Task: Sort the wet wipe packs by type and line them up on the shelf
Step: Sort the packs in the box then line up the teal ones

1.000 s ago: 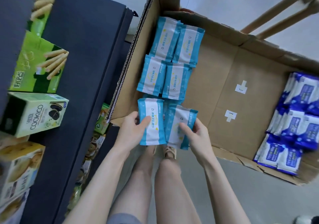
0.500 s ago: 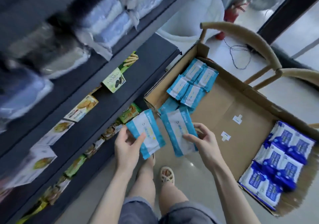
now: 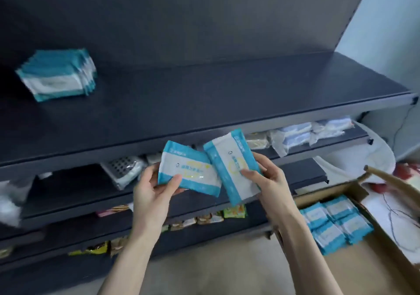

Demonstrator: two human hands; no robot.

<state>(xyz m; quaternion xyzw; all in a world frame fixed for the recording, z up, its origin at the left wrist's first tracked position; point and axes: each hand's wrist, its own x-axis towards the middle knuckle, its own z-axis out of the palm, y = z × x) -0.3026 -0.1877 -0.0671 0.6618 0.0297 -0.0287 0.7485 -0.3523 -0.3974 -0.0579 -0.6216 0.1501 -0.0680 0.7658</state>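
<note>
- At center frame, the left hand (image 3: 151, 191) pinches one teal-and-white wet wipe pack (image 3: 186, 169), thumb on its face.
- The right hand (image 3: 266, 181) grips a second pack (image 3: 229, 165), tilted, overlapping the first pack's right edge.
- Upper left, a row of matching packs (image 3: 58, 76) stands on the dark top shelf (image 3: 227, 94).
- Lower right, more packs (image 3: 334, 224) lie in a cardboard box (image 3: 386, 244).

Just below the front edge of the dark top shelf (image 3: 227, 94), the left hand (image 3: 154, 187) pinches a teal-and-white wipe pack (image 3: 188, 169) and the right hand (image 3: 266, 176) grips a second pack (image 3: 231, 165) tilted beside it. The two meet at their inner edges. Toward the shelf's left end stands a leaning stack of matching packs (image 3: 56, 76). Down to the shelf's lower right, boxed packs (image 3: 334, 224) lie in a cardboard box (image 3: 354, 194).
</note>
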